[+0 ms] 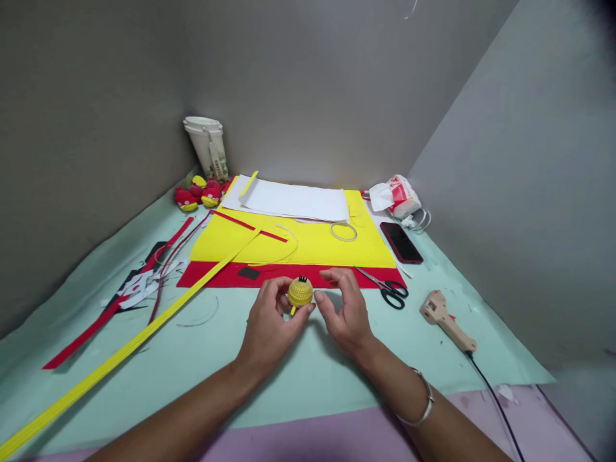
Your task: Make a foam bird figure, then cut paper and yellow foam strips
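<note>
Between the fingers and thumb of my left hand (276, 321) is a small round yellow ball (300, 292) with a ribbed, woven-looking surface. A black tuft stands on its top and a short yellow tab sticks out below. My right hand (345, 314) is just to the right, its thumb and fingers apart and curved towards the ball; the thumb tip is very near it. Nothing shows in the right hand. Behind both hands lie red sheets (202, 274) and yellow sheets (289, 250). A small black piece (249, 273) rests on the red.
Right side: black-handled scissors (393, 294), a glue gun (447, 321) with a cord, a phone (401, 242), a tissue pack (403, 196). Left side: long yellow strips (144, 333), red strips (96, 327), red-and-yellow stuffed pieces (187, 197), a paper cup (209, 147). White paper (293, 199) lies at the back.
</note>
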The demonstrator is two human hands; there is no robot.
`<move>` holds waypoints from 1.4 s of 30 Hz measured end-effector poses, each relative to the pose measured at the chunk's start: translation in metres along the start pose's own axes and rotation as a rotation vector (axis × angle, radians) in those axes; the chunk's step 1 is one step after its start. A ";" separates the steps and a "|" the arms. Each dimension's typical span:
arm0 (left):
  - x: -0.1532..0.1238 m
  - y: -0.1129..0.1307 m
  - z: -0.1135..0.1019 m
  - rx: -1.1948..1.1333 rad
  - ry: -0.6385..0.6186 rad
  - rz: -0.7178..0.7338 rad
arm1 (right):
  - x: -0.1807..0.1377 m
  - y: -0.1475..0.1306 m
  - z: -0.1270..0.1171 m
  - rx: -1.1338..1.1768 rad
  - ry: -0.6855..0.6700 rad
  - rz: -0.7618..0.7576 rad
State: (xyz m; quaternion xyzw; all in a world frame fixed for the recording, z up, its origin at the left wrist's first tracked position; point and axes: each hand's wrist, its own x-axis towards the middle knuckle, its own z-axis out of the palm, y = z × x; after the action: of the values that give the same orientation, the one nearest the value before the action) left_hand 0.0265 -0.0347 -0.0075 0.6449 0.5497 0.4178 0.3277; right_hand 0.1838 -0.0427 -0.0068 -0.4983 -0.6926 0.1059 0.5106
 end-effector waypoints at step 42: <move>-0.003 0.001 0.002 0.096 -0.014 0.128 | -0.001 -0.003 0.003 0.030 -0.073 -0.005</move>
State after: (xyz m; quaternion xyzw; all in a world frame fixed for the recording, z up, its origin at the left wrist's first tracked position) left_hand 0.0286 -0.0375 -0.0083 0.6967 0.5245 0.4063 0.2728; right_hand 0.1796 -0.0433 -0.0071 -0.4847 -0.7105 0.1332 0.4925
